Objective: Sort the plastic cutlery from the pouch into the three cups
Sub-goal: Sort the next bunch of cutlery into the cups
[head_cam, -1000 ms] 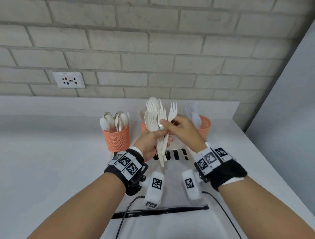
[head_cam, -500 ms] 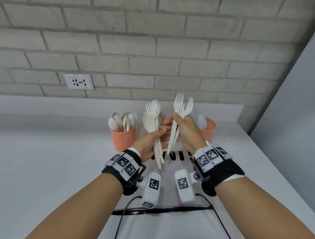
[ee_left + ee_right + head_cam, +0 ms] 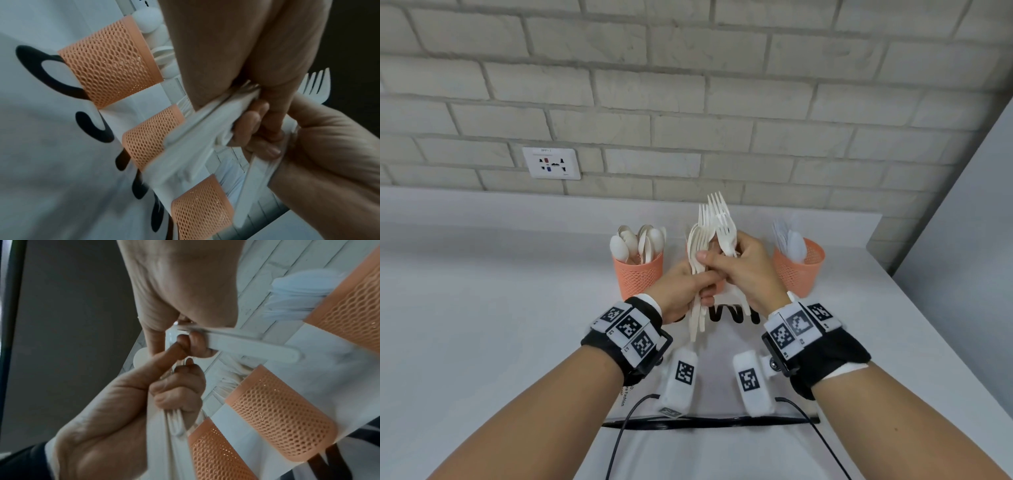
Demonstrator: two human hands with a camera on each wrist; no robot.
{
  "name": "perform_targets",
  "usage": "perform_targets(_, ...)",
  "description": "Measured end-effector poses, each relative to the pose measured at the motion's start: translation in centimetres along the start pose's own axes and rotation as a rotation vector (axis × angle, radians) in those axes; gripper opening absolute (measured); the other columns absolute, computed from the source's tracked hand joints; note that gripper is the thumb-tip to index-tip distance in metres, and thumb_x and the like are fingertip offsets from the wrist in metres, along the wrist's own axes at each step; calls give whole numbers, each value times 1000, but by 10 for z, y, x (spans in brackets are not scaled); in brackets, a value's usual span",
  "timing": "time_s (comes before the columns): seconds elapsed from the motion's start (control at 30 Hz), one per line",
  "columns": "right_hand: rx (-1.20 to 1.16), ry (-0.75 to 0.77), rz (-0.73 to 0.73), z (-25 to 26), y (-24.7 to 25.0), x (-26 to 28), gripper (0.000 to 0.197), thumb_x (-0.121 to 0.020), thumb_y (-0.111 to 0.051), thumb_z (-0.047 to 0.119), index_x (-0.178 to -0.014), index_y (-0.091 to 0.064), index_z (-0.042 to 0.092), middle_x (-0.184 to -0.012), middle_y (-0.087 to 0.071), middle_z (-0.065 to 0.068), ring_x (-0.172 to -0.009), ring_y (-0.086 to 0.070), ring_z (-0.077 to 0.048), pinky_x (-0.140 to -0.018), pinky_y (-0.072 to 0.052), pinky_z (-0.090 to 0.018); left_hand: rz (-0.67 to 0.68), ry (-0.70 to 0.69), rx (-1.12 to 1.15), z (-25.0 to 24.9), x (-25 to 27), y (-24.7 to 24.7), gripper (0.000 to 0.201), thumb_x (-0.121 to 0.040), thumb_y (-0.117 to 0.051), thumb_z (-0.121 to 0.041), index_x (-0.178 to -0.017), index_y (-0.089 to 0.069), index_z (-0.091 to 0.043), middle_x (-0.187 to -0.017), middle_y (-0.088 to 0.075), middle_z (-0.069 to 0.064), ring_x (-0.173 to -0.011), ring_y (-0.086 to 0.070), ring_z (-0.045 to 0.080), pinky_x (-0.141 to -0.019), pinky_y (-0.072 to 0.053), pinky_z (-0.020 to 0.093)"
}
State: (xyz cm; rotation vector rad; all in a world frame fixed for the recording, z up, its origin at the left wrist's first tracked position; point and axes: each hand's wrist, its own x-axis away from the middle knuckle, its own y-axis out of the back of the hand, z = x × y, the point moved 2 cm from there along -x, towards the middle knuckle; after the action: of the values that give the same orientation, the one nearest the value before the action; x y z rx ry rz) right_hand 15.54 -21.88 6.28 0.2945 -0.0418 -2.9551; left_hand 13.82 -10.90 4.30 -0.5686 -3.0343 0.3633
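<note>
Head view: three cups (image 3: 798, 265) line the worktop (image 3: 482, 308) beyond the pouch (image 3: 719, 394); both hands, left (image 3: 681, 287) and right (image 3: 743, 270), grip forks (image 3: 717, 219) above the middle cup, clear worktop left.

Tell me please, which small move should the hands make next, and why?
Probably the right hand should lift its forks clear of the bundle that the left hand grips and lower them into the middle cup. The left cup shows only spoons; the middle cup, behind the hands, shows fork tines in the left wrist view.
</note>
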Motion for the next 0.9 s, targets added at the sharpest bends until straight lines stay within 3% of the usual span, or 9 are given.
perform_targets(0.1, -30, -4, 17, 2, -5, 0, 15, -78, -71, 5, -86, -59, 1, -82, -65, -23, -71, -66, -26, -64, -57, -38, 32, -17, 2, -1, 3, 3, 29, -94, -45, -5, -120, -50, -17, -58, -49, -10, -48, -38, 3, -46, -37, 15)
perform_targets(0.2, -112, -62, 0, 2, -4, -2, 8, -85, -63, 4, -80, -60, 9, -58, -62, -1, -47, -56, -10, -44, -46, -20, 44, -20, 26, -2, 7, 4, 22, -90, -44, -30, -107, -53, -19, -65, -52, -5, -49, -38, 4, -46, -37, 16)
perform_targets(0.33, -160, -68, -12, -1, -7, -3, 10, -89, -61, 16, -88, -61, 6, -53, -51, -1, -42, -43, -13, -37, -37, -18, 1, 39, 69, -3, 6, 7, 55, -83, -32, -56, -92, -54, -7, -61, -54, -2, -45, -36, 6, -42, -35, 17)
perform_targets(0.47, -187, -26, -78, 2, -10, -4, 9, -90, -59, 16, -87, -58, 8, -43, -47, 9, -36, -42, -4, -37, -39, -18, -49, 52, -24, -2, 5, 4, 53, -90, -30, -53, -79, -52, -6, -55, -47, -3, -43, -38, 7, -43, -36, 18)
perform_targets(0.6, -209, -42, -127, -5, -7, -10, 12, -93, -55, 21, -87, -54, 11, -50, -44, 5, -40, -44, -7, -49, -45, -31, -141, 26, 99, -4, 4, 7, 51, -99, -25, -44, -89, -62, -10, -55, -57, -3, -46, -42, 11, -44, -39, 20)
perform_targets(0.67, -155, -42, -109, -8, -6, -11, 12, -95, -50, 23, -88, -55, 14, -56, -43, 3, -44, -42, -7, -51, -41, -29, -220, 40, 86, -5, 4, 12, 47, -100, -30, -41, -91, -63, -10, -54, -62, -2, -48, -46, 13, -45, -42, 22)
perform_targets(0.8, -59, -8, -98, -9, -10, -7, 17, -96, -48, 24, -103, -58, 12, -72, -64, -2, -64, -64, -16, -63, -55, -31, -348, 6, 72, -4, 0, 15, 39, -96, -43, -39, -82, -63, -9, -61, -56, 5, -58, -56, 18, -68, -55, 36)
perform_targets(0.87, -5, 10, -135, -9, -10, -6, 19, -97, -45, 27, -103, -57, 12, -80, -66, -1, -77, -68, -17, -71, -57, -29, -393, -23, 88, -4, -1, 16, 33, -95, -48, -37, -86, -63, -8, -56, -51, 2, -52, -48, 13, -57, -50, 27)
perform_targets(0.9, 20, 19, -137, -8, -10, -5, 20, -98, -44, 27, -103, -56, 12, -78, -65, 0, -73, -67, -14, -68, -56, -26, -400, -37, 93, -4, -2, 17, 33, -94, -50, -36, -92, -64, -6, -57, -55, 1, -52, -50, 12, -54, -48, 25)
